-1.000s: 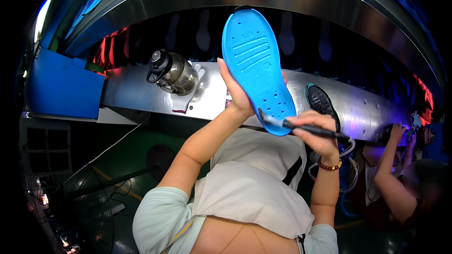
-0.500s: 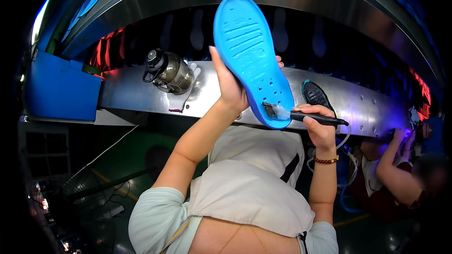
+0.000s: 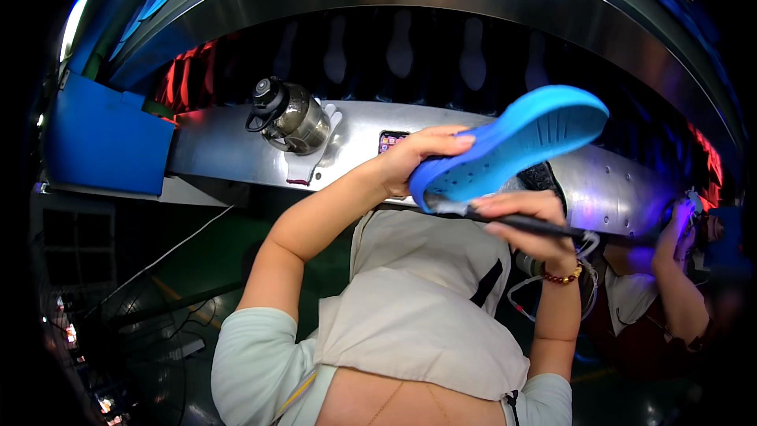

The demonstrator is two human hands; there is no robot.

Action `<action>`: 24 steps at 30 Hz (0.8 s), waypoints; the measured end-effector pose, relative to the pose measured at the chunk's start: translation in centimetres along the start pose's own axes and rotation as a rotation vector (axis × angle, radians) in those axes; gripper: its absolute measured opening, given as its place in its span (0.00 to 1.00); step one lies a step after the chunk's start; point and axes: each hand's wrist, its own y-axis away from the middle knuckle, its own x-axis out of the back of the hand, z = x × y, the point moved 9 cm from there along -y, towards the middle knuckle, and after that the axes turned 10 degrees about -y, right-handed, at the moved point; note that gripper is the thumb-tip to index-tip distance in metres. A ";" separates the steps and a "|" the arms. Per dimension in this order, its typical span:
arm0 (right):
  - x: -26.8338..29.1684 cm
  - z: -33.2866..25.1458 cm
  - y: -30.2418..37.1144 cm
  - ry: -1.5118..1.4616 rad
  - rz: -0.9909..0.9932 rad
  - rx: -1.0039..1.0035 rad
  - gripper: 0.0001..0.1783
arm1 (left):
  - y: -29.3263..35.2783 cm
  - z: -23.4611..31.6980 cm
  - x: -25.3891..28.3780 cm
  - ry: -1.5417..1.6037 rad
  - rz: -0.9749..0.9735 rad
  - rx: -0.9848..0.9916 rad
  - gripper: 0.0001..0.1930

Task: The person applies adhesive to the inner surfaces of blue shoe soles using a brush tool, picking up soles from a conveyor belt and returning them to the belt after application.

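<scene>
one blue sole (image 3: 536, 132) now leans rightward, left hand (image 3: 418, 155) pinching it, right hand (image 3: 540, 209) pinching the brush (image 3: 544, 226).

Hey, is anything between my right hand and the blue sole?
Only the brush in your right hand: its pale end is at the lower-left end of the blue sole. Nothing else visible intervenes.

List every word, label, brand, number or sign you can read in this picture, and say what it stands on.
No text can be read here.
Phone screen: coloured icons, too small to read.
Blue sole: tilted, no lettering can be made out.
Bottle lid: any mark is too small to read.
</scene>
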 end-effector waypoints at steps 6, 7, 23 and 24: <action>-0.5 -2.6 0.7 0.088 -0.188 0.011 0.12 | 1.2 -0.8 -0.5 -0.022 -0.015 0.269 0.29; 0.1 -2.8 0.5 0.114 -0.147 0.044 0.12 | 1.3 -1.2 -0.2 -0.045 -0.026 0.327 0.29; 1.8 -2.1 2.5 0.145 -0.089 -0.006 0.10 | 3.7 -0.4 2.3 -0.113 0.148 0.311 0.27; 3.3 -2.0 2.6 0.109 0.040 0.034 0.11 | 3.6 -0.4 2.6 -0.114 0.140 0.310 0.27</action>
